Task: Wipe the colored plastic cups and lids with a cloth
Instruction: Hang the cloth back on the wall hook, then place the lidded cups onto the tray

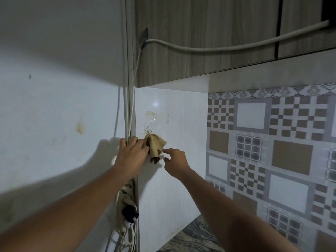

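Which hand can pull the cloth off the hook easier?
The left hand: its fingers curl on the cloth right under the hook. The right hand only reaches one finger toward its edge.

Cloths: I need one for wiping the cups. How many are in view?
1. A tan cloth hangs from the clear wall hook, between the left hand and the right hand. Others may be out of view.

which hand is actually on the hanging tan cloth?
The left hand: its curled fingers meet the tan cloth hanging from the clear wall hook. The right hand only points its index finger at the cloth's edge.
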